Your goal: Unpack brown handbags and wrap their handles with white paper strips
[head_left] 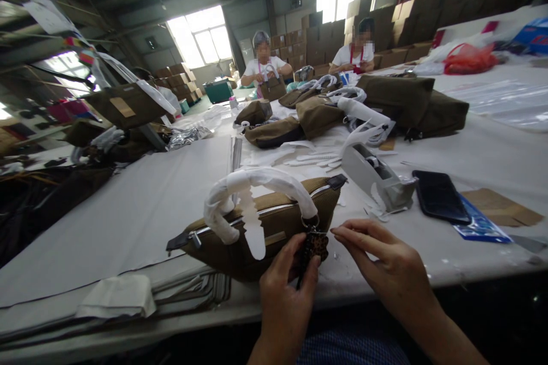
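Observation:
An olive-brown handbag [274, 205] stands on the table in front of me, its silver zipper running along the top. White wrapping covers its handle [274, 175], and a notched white strip [253, 228] hangs from that handle. A dark patterned charm [317, 245] dangles from the ring at the handle's right end. My left hand [287, 274] grips the charm and its dark strap between thumb and fingers. Just to the right, my right hand [381, 259] has thumb and forefinger pinched together near the charm's edge; whatever may be between the fingertips is too small to make out.
A grey tape dispenser [377, 177] and a black phone [440, 197] lie to the right, beside brown paper [500, 206]. Several olive bags [317, 117] are heaped behind. Folded cloth [120, 296] lies along the front left edge. Two people work across the table.

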A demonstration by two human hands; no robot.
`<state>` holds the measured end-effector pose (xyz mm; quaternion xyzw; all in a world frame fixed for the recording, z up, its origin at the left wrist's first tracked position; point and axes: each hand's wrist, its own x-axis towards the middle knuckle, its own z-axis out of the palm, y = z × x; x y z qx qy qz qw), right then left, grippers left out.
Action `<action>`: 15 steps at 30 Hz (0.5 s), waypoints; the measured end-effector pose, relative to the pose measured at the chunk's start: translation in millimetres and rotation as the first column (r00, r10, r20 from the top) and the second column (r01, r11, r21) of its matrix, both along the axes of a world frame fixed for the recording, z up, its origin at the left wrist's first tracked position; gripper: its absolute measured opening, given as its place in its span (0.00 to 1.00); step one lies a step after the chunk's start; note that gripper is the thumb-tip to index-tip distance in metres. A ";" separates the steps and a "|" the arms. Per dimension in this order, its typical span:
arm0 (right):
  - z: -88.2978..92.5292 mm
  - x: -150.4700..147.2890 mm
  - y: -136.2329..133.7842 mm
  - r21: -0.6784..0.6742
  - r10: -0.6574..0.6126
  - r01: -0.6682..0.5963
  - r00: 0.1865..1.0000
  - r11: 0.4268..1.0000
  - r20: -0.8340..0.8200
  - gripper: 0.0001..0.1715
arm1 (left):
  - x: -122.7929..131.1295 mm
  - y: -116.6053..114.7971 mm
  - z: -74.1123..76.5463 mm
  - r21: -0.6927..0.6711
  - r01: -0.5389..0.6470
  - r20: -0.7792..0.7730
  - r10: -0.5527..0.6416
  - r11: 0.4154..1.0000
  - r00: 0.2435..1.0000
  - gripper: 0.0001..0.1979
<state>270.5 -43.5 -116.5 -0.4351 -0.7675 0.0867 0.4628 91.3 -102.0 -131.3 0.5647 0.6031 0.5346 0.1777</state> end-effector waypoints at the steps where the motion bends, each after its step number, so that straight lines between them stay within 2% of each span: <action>1: 0.1 0.3 -0.8 0.006 -0.010 0.010 1.000 1.000 0.019 0.10 | -0.4 -0.3 -0.1 -0.003 0.002 -0.011 -0.002 1.000 1.000 0.17; 8: 5.2 0.0 -5.6 0.060 -0.065 0.059 0.992 0.996 0.103 0.12 | -2.8 -0.7 -1.1 0.051 0.001 -0.127 0.005 0.999 0.992 0.17; 15: 2.2 -14.2 9.5 -0.005 0.046 -0.046 0.999 0.999 0.026 0.10 | -6.0 -3.1 3.9 0.091 0.054 -0.159 -0.039 0.994 0.987 0.18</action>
